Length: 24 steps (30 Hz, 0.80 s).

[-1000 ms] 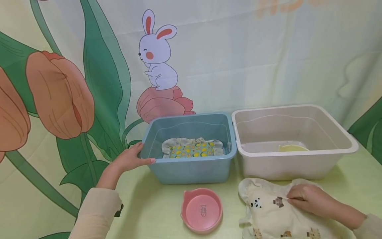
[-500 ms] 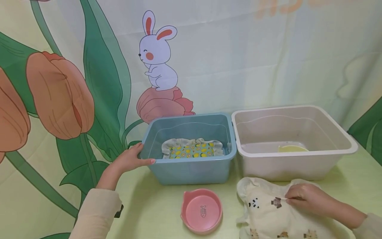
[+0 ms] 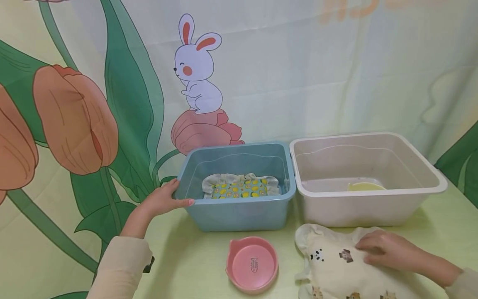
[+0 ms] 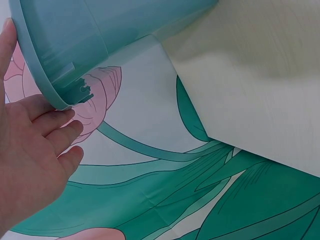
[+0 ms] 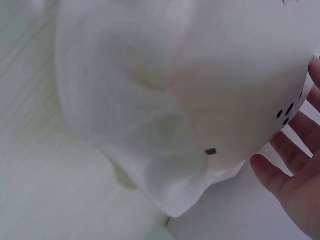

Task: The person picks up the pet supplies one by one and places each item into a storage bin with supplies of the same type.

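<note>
In the head view my left hand (image 3: 162,199) rests on the left front corner of a blue plastic tub (image 3: 239,216), thumb along the front rim. The left wrist view shows its fingers (image 4: 65,137) loosely extended beside the rim. A cushion with lemon print and frilled edge (image 3: 239,189) lies inside this tub. At lower right, my right hand (image 3: 390,251) lies over a cream cushion with animal faces (image 3: 336,274). Its fingers are parted and pinch no fabric; the right wrist view has the fingertips (image 5: 262,167) beside the bulging cushion (image 5: 225,85).
A beige tub (image 3: 358,209) stands right beside the blue one, with a yellow dish (image 3: 366,186) partly visible inside. In front, a pink cat-shaped bowl (image 3: 252,265) sits on the pale green table (image 3: 179,257). A printed cloth (image 3: 284,74) hangs behind.
My right hand has let go of its pinch on the cream cushion's fabric and its fingers have parted. The cushion shifted slightly left. My left hand stays on the blue tub.
</note>
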Each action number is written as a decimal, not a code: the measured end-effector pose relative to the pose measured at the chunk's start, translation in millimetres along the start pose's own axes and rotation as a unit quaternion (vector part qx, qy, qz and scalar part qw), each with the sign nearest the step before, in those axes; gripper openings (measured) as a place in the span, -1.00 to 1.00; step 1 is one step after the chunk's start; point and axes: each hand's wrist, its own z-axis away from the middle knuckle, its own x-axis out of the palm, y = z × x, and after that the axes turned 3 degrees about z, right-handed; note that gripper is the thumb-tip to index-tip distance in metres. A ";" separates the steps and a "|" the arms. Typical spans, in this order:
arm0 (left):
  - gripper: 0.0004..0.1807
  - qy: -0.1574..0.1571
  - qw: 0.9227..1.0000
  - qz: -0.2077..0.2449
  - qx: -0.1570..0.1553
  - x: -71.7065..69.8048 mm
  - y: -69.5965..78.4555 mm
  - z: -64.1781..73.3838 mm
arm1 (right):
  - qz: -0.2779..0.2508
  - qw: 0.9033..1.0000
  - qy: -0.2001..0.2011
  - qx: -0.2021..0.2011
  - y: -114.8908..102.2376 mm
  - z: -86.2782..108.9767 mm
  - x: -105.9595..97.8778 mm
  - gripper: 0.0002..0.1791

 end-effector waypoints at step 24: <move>0.10 -0.004 1.000 0.000 -0.009 -0.4 0.6 0.0 | -0.039 0.984 -0.139 0.108 3.8 12.2 -1.0 -0.35</move>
